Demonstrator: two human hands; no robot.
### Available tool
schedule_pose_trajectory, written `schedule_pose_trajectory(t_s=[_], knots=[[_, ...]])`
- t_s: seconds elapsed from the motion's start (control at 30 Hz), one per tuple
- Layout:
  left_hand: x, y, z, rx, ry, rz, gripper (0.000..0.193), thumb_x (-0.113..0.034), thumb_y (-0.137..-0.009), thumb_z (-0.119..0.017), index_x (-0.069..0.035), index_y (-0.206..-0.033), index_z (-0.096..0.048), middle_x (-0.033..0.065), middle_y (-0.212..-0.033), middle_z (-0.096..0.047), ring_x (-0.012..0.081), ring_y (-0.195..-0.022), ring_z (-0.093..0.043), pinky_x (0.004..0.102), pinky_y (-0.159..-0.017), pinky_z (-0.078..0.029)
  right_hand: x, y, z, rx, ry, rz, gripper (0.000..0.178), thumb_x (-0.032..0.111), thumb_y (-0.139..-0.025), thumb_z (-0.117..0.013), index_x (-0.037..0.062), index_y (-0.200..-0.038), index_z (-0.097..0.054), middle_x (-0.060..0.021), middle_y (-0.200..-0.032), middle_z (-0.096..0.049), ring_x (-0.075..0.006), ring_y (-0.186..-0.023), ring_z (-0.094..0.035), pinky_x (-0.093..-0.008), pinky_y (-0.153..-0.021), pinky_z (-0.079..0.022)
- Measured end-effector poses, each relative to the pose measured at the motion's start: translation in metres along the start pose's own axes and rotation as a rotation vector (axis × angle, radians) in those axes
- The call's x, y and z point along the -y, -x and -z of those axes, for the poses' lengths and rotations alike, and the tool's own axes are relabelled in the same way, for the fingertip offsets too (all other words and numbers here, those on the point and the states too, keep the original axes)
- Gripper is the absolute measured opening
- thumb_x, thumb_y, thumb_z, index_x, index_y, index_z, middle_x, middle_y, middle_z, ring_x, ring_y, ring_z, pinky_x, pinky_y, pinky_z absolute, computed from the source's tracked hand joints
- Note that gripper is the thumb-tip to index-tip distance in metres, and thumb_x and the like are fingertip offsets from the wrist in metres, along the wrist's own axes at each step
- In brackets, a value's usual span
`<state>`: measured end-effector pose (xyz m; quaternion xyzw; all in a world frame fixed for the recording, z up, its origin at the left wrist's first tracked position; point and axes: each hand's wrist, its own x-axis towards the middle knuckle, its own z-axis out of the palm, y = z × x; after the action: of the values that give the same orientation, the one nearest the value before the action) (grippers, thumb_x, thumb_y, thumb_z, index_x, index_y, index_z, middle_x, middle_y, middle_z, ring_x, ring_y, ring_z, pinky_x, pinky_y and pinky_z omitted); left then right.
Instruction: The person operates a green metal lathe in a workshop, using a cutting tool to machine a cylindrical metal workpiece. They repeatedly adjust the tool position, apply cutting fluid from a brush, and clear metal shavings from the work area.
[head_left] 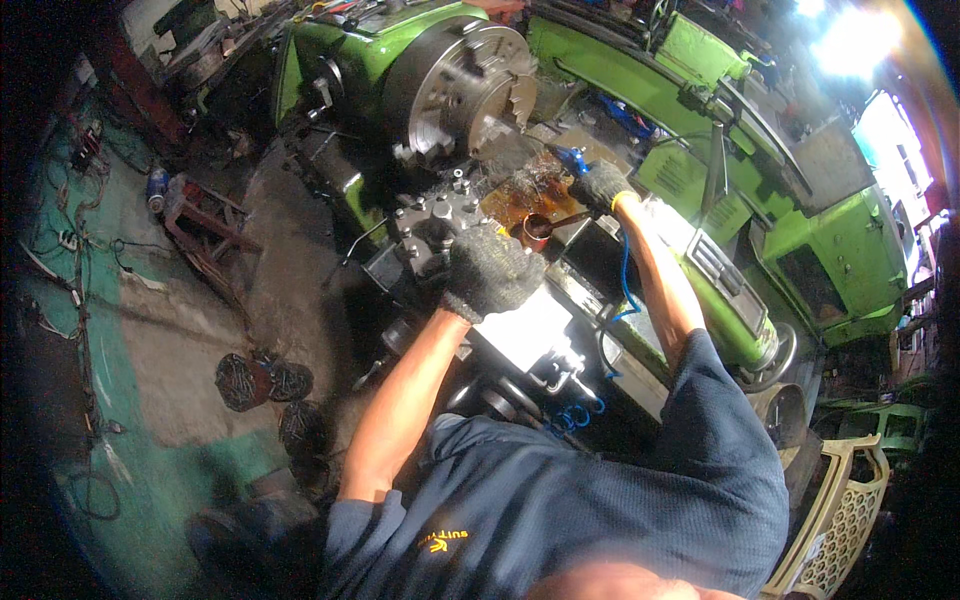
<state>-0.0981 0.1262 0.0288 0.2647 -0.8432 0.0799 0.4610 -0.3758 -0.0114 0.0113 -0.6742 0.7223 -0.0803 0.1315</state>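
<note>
My right hand point(600, 186), in a dark grey work glove with a yellow cuff, grips a blue air blow gun point(570, 160). From the gun a thin blue hose point(627, 275) hangs down along my forearm. The gun's tip points toward the workpiece point(500, 143) in the lathe chuck point(455, 85). My left hand point(492, 270), also gloved, is closed beside the steel tool post point(437, 225); whatever its fingers hold is hidden. Just past it, a small reddish tin point(537, 232) stands with a dark handle leaning out. Metal shavings point(540, 188) lie on the oily brown surface below the chuck.
The green lathe point(345, 75) fills the space ahead, its tailstock point(725, 285) and handwheel point(775, 358) to the right. A rusty metal stand point(205, 220) is on the floor at left, near several dark bundles point(255, 380). A beige plastic chair point(835, 510) stands at lower right.
</note>
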Motion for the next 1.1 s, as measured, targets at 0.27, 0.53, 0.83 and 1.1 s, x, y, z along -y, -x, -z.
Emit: schedule_pose_trajectory(t_s=[0.27, 0.53, 0.83, 1.1], knots=[[0.006, 0.001, -0.008, -0.058, 0.114, -0.057, 0.021, -0.027, -0.075, -0.069, -0.016, -0.06, -0.058, 0.0085, -0.056, -0.055, 0.0302, -0.051, -0.055, 0.0458, -0.052, -0.045, -0.01, -0.012, -0.007, 0.018, -0.131, -0.061, 0.038, 0.036, -0.082, -0.076, -0.0008, -0.091, -0.075, -0.0189, -0.081, -0.074, -0.0284, -0.068, -0.073, -0.0411, -0.063, -0.055], [0.007, 0.008, -0.007, 0.027, -0.031, -0.089, 0.018, -0.027, -0.077, -0.068, -0.018, -0.064, -0.059, 0.0064, -0.055, -0.052, 0.0284, -0.051, -0.055, 0.0463, -0.05, -0.043, -0.011, -0.014, -0.005, 0.119, -0.073, 0.06, 0.042, 0.041, -0.087, -0.074, -0.001, -0.086, -0.075, -0.0153, -0.077, -0.073, -0.0236, -0.069, -0.073, -0.0401, -0.065, -0.056], [0.005, 0.004, -0.013, -0.001, 0.013, -0.067, 0.028, -0.025, -0.081, -0.066, -0.012, -0.058, -0.056, 0.0109, -0.056, -0.052, 0.0312, -0.052, -0.054, 0.0476, -0.052, -0.042, -0.035, -0.021, -0.013, 0.096, -0.07, 0.142, 0.022, 0.025, -0.084, -0.073, 0.0034, -0.088, -0.076, -0.0145, -0.073, -0.071, -0.022, -0.062, -0.068, -0.0376, -0.06, -0.054], [0.005, 0.008, -0.016, 0.018, -0.074, -0.064, 0.031, -0.028, -0.083, -0.065, -0.012, -0.057, -0.056, 0.0117, -0.056, -0.053, 0.0317, -0.054, -0.054, 0.0475, -0.054, -0.041, -0.036, 0.03, 0.003, 0.04, -0.103, -0.172, 0.04, 0.04, -0.079, -0.074, 0.0065, -0.102, -0.076, -0.0226, -0.104, -0.073, -0.0389, -0.099, -0.07, -0.0458, -0.088, -0.054]])
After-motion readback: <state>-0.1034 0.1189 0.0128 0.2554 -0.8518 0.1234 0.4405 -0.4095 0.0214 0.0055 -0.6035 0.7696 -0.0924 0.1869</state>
